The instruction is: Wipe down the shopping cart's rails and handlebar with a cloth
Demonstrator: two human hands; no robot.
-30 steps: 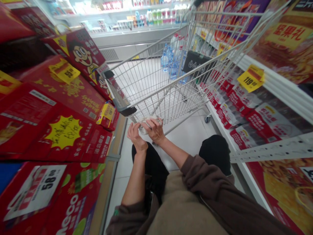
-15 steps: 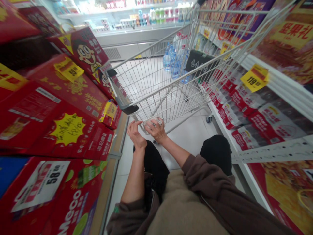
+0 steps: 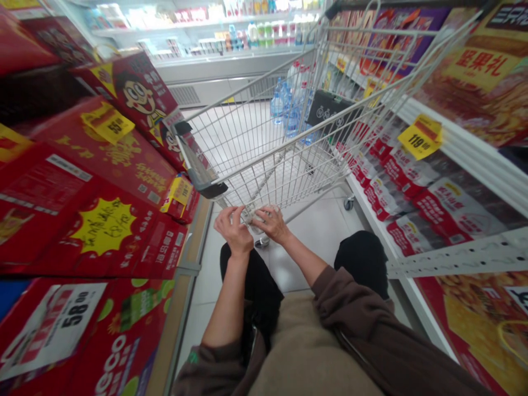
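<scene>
Both hands meet low in front of me, close to the near lower corner of a wire shopping cart [image 3: 268, 159]. Between them is a crumpled, pale, partly see-through wad [image 3: 248, 214] that looks like thin plastic; its exact kind is unclear. My left hand [image 3: 235, 228] has its fingers bent and pinched at the wad's left side. From the right, my right hand [image 3: 271, 223] curls its fingers over the same wad. The fingers cover much of it. A caster wheel [image 3: 262, 242] shows just below the hands.
Red boxed goods [image 3: 136, 220] with price tags are stacked close on the left. Shelves of packaged drinks [image 3: 445, 212] line the right. Past the cart, bottled water [image 3: 292, 104] stands on the floor before a chilled display [image 3: 247, 60]. A dark case [image 3: 332, 110] appears by the cart's far side.
The left fingers have moved right and closed in on the wad, while the right hand has shifted slightly right and down. The view has turned a little; the cart appears slightly further left.
</scene>
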